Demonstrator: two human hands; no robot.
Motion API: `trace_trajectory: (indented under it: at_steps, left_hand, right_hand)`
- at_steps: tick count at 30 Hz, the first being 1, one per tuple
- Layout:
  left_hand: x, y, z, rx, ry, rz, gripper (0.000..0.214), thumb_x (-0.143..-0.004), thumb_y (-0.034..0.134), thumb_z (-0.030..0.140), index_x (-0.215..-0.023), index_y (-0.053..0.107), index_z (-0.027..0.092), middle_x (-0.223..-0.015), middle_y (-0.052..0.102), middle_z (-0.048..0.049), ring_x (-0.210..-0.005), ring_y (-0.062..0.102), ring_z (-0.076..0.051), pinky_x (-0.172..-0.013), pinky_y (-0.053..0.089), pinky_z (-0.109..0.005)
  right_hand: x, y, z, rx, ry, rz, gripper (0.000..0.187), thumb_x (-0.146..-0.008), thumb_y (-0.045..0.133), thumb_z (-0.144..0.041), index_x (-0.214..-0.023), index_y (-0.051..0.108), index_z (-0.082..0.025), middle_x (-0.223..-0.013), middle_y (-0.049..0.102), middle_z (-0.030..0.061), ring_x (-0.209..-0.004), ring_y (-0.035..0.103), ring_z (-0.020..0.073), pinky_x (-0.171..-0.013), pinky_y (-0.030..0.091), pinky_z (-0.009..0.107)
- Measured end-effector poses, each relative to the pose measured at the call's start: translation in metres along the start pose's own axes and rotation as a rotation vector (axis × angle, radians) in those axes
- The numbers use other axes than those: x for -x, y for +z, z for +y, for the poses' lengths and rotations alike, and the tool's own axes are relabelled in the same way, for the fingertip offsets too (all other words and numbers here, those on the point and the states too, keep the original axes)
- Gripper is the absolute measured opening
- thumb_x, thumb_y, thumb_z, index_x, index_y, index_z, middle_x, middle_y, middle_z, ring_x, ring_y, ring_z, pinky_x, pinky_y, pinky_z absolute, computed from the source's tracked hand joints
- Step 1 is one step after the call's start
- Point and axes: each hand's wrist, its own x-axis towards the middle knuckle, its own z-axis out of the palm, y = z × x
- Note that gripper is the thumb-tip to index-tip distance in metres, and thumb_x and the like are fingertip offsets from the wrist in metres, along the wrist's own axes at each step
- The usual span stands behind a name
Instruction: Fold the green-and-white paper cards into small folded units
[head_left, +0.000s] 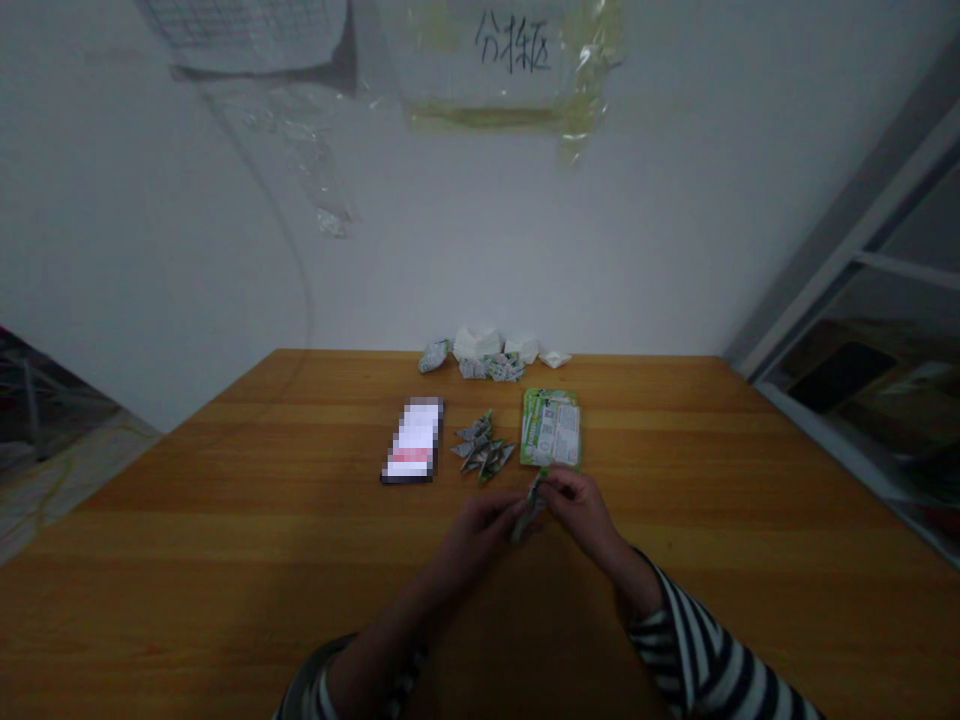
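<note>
While pinching: left hand and right hand both grip a folded paper strip, it seems; the light is dim.
Folded: small pile of paper pieces.
Still flat: green printed card.

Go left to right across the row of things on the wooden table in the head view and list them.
Phone with pixelated screen → pile of small folded paper pieces → green printed paper sheet
</note>
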Motion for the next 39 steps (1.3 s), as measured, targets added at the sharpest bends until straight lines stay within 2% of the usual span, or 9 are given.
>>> trace_trajectory:
  at_steps: [6, 12, 18, 23, 26, 29, 32, 35, 39]
  left_hand:
    - [-0.001, -0.001, -0.002, 0.021, -0.025, 0.001, 0.037, -0.085, 0.055, 0.045, -0.093, 0.072, 0.013, -0.078, 0.071, -0.0045, -0.070, 0.060, -0.018, -0.067, 0.044, -0.026]
    - [0.000, -0.001, -0.001, -0.020, -0.016, -0.012, 0.036, -0.088, 0.052, 0.044, -0.091, 0.072, 0.014, -0.081, 0.071, -0.0051, -0.075, 0.060, -0.019, -0.069, 0.045, -0.026]
    - [0.002, -0.002, 0.003, -0.018, 0.009, -0.033, 0.035, -0.089, 0.052, 0.040, -0.106, 0.070, 0.015, -0.088, 0.072, -0.0058, -0.082, 0.062, -0.021, -0.074, 0.047, -0.029]
    - [0.000, 0.002, -0.005, 0.014, 0.046, -0.024, 0.033, -0.086, 0.058, 0.034, -0.112, 0.067, 0.016, -0.099, 0.072, -0.0084, -0.088, 0.064, -0.023, -0.081, 0.049, -0.032]
    - [-0.002, 0.004, -0.013, 0.023, 0.078, 0.045, 0.035, -0.080, 0.065, 0.027, -0.113, 0.064, 0.016, -0.099, 0.072, -0.0102, -0.085, 0.066, -0.022, -0.077, 0.050, -0.030]
    - [-0.001, 0.001, -0.016, -0.098, 0.080, 0.200, 0.034, -0.073, 0.068, 0.019, -0.107, 0.066, 0.018, -0.091, 0.074, -0.0086, -0.080, 0.066, -0.023, -0.070, 0.050, -0.028]
    - [0.001, -0.006, -0.015, -0.279, 0.081, 0.283, 0.028, -0.073, 0.063, 0.016, -0.100, 0.071, 0.019, -0.084, 0.075, -0.0065, -0.074, 0.065, -0.023, -0.069, 0.050, -0.029]
    - [-0.001, -0.008, -0.014, -0.273, 0.142, 0.344, 0.032, -0.076, 0.058, 0.016, -0.105, 0.072, 0.020, -0.097, 0.075, -0.0071, -0.088, 0.066, -0.025, -0.084, 0.050, -0.035]
    - [-0.006, -0.003, -0.016, 0.081, 0.075, 0.328, 0.043, -0.078, 0.062, 0.027, -0.119, 0.064, 0.018, -0.116, 0.069, -0.0107, -0.103, 0.064, -0.028, -0.089, 0.050, -0.041]
  right_hand:
    - [0.000, 0.001, 0.000, 0.003, -0.009, 0.003, 0.020, -0.075, 0.060, -0.031, -0.060, 0.063, -0.018, -0.058, 0.055, -0.0009, -0.058, 0.050, 0.0146, -0.055, 0.041, 0.023]
    - [0.000, 0.001, -0.001, 0.002, 0.000, -0.003, 0.020, -0.075, 0.060, -0.029, -0.059, 0.063, -0.018, -0.056, 0.052, -0.0020, -0.055, 0.048, 0.0131, -0.052, 0.039, 0.022]
    - [0.000, -0.001, 0.002, 0.010, -0.018, -0.008, 0.021, -0.077, 0.060, -0.031, -0.061, 0.065, -0.017, -0.057, 0.054, -0.0017, -0.056, 0.049, 0.0130, -0.053, 0.039, 0.022]
    - [0.001, 0.000, 0.007, 0.028, -0.041, -0.024, 0.020, -0.078, 0.061, -0.029, -0.063, 0.067, -0.018, -0.060, 0.059, -0.0002, -0.058, 0.053, 0.0141, -0.054, 0.042, 0.023]
    - [0.006, 0.006, 0.005, 0.074, -0.100, -0.089, 0.014, -0.077, 0.065, -0.026, -0.087, 0.073, -0.021, -0.082, 0.070, 0.0040, -0.075, 0.062, 0.0189, -0.068, 0.050, 0.029]
    - [0.013, 0.015, -0.002, 0.258, -0.213, -0.159, 0.048, -0.073, 0.072, -0.027, -0.120, 0.062, -0.024, -0.114, 0.067, 0.0088, -0.102, 0.061, 0.0254, -0.088, 0.048, 0.038]
    - [0.021, 0.022, -0.009, 0.457, -0.243, -0.094, 0.051, -0.079, 0.067, -0.024, -0.129, 0.056, -0.025, -0.119, 0.065, 0.0102, -0.106, 0.060, 0.0269, -0.091, 0.048, 0.041]
    - [0.025, 0.025, -0.010, 0.472, -0.275, 0.000, 0.044, -0.084, 0.053, -0.013, -0.125, 0.060, -0.026, -0.110, 0.070, 0.0079, -0.097, 0.065, 0.0238, -0.086, 0.051, 0.038]
    - [0.024, 0.025, -0.009, 0.258, -0.219, 0.142, 0.029, -0.080, 0.054, -0.010, -0.094, 0.075, -0.024, -0.086, 0.074, 0.0064, -0.077, 0.068, 0.0204, -0.070, 0.054, 0.032]
